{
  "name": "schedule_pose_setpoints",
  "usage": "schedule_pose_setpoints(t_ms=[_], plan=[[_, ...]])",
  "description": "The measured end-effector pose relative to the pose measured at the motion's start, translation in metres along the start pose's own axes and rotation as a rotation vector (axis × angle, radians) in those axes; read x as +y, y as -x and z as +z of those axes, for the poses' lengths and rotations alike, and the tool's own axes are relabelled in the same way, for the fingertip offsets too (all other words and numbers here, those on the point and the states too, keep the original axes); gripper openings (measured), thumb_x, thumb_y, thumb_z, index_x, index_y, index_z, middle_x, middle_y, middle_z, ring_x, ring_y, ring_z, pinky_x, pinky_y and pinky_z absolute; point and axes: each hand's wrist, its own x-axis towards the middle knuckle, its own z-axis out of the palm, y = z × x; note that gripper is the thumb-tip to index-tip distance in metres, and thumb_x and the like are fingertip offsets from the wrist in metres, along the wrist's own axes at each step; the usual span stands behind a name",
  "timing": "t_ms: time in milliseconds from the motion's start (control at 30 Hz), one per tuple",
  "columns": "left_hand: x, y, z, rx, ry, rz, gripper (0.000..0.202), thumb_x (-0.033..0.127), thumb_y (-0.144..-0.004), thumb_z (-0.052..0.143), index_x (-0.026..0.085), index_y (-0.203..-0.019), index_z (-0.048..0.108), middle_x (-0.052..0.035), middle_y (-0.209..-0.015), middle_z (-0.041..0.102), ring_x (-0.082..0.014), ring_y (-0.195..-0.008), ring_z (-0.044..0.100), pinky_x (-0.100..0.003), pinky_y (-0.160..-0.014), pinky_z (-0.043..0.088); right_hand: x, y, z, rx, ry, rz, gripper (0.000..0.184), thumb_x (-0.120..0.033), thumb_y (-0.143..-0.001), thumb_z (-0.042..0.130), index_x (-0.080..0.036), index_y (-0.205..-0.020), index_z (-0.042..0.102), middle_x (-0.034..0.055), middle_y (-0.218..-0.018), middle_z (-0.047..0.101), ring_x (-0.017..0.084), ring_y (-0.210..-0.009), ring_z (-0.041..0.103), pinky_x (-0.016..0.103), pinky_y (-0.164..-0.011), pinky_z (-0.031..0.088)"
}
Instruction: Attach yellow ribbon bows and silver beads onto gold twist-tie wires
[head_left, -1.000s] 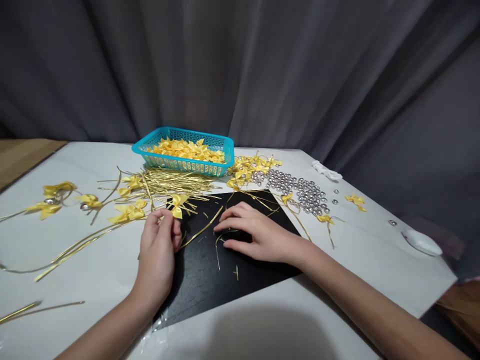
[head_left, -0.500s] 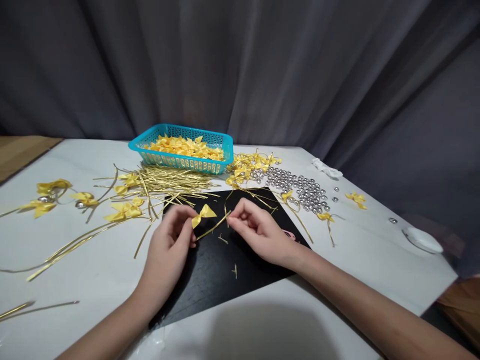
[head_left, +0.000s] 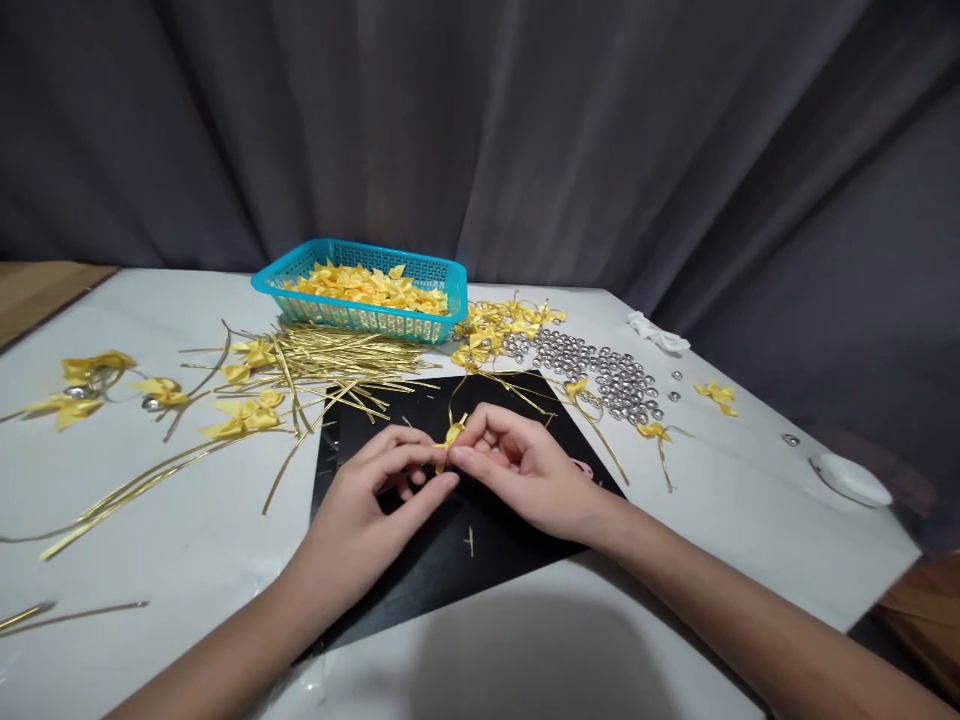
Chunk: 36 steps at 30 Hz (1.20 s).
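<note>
Over the black mat (head_left: 420, 570), my two hands meet at the fingertips around a small yellow ribbon bow (head_left: 454, 433). My right hand (head_left: 517, 460) pinches the bow between thumb and forefinger; a gold twist tie end shows beside it. The fingers partly hide both. My left hand (head_left: 382, 490) has its index fingertip against the bow, with the thumb held apart below and the other fingers loosely bent. Behind the mat lies a pile of gold twist ties (head_left: 345, 355).
A blue basket (head_left: 360, 310) full of yellow bows stands at the back. Silver beads (head_left: 600, 370) spread to its right, near finished-looking bows with ties (head_left: 502, 325). More bows (head_left: 247, 412) lie at left. A white dish (head_left: 851, 478) sits near the right edge. A pink-handled item (head_left: 583, 468) is partly hidden.
My left hand has moved right, bringing the bow to my right hand, and its thumb has come away from the bow. The right fingers now pinch the bow together with the tie.
</note>
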Motion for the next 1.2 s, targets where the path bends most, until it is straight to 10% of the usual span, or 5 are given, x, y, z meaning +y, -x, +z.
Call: schedule_pose_setpoints(t_ms=[200,467,700,933,1200], plan=[[-0.004,0.0,-0.001,0.045,-0.053,0.011,0.018,0.029,-0.08,0.055,0.018,-0.072,0.067,-0.0025,-0.075,0.056,-0.0143,-0.069,0.054,-0.025,-0.058,0.042,0.001,0.001,-0.005,0.003,0.32,-0.135,0.016,-0.029,-0.084,0.056,-0.013,-0.089,0.056,-0.0087,-0.056,0.022,0.003,-0.048,0.021,0.016,-0.045,0.019],[-0.003,0.001,0.0,0.015,-0.05,0.023,0.017,0.029,-0.078,0.057,0.018,-0.075,0.069,-0.0024,-0.076,0.057,-0.0141,-0.068,0.055,-0.024,-0.058,0.043,0.0,0.001,-0.01,-0.103,0.535,-0.265,0.012,-0.021,-0.088,0.049,-0.013,-0.087,0.058,-0.0055,-0.058,0.041,0.004,-0.051,0.034,0.017,-0.052,0.028],[0.004,-0.004,-0.006,0.108,0.238,-0.233,0.018,0.036,-0.073,0.065,0.018,-0.07,0.063,-0.0007,-0.072,0.062,-0.0132,-0.068,0.056,-0.022,-0.064,0.046,-0.005,-0.003,-0.022,0.155,-0.054,-0.092,0.016,-0.032,-0.09,0.046,-0.018,-0.083,0.042,-0.0063,-0.061,0.034,0.004,-0.047,0.026,0.015,-0.041,0.022],[0.005,-0.007,-0.004,0.118,0.419,-0.291,0.029,0.028,-0.062,0.074,0.018,-0.084,0.058,0.0031,-0.068,0.06,-0.0104,-0.063,0.055,-0.02,-0.059,0.045,-0.001,-0.004,-0.006,0.088,-0.45,0.122,0.02,-0.035,-0.086,0.052,-0.018,-0.086,0.041,0.0026,-0.104,0.053,0.004,-0.057,0.054,0.017,-0.047,0.048],[0.004,-0.004,-0.006,0.079,0.335,-0.259,0.016,0.029,-0.069,0.069,0.017,-0.077,0.062,0.0005,-0.071,0.063,-0.0109,-0.065,0.056,-0.02,-0.062,0.045,0.001,-0.002,0.002,0.089,-0.644,0.218,0.018,-0.028,-0.084,0.057,-0.016,-0.084,0.043,0.0003,-0.088,0.057,0.008,-0.073,0.064,0.017,-0.065,0.053]])
